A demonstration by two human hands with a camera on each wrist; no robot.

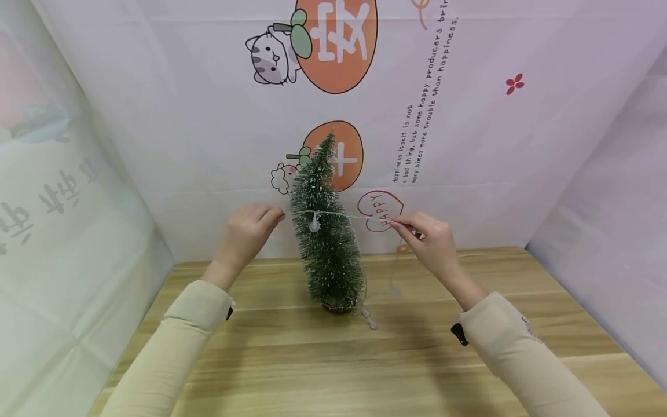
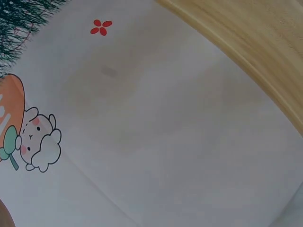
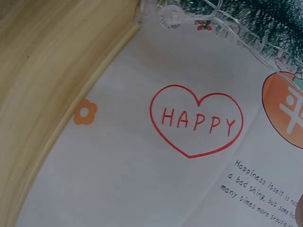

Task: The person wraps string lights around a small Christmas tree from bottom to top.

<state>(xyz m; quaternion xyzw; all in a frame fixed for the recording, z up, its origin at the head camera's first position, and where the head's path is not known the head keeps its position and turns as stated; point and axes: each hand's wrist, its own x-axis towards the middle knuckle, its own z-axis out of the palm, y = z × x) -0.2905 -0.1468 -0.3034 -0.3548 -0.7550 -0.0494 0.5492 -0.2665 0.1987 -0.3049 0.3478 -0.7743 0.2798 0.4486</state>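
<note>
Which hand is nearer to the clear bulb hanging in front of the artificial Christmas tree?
Left. The left hand pinches the light string just left of the bulb; the right hand pinches it farther off, on the bulb's right.

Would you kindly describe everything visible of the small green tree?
The small green tree has dense, synthetic-looking bristles flecked with white. It stands on the wooden table, its tapering upper part bowed sideways, its brownish base partly hidden. A clear-bulbed light string, held between the left hand and right hand, crosses its front.
</note>
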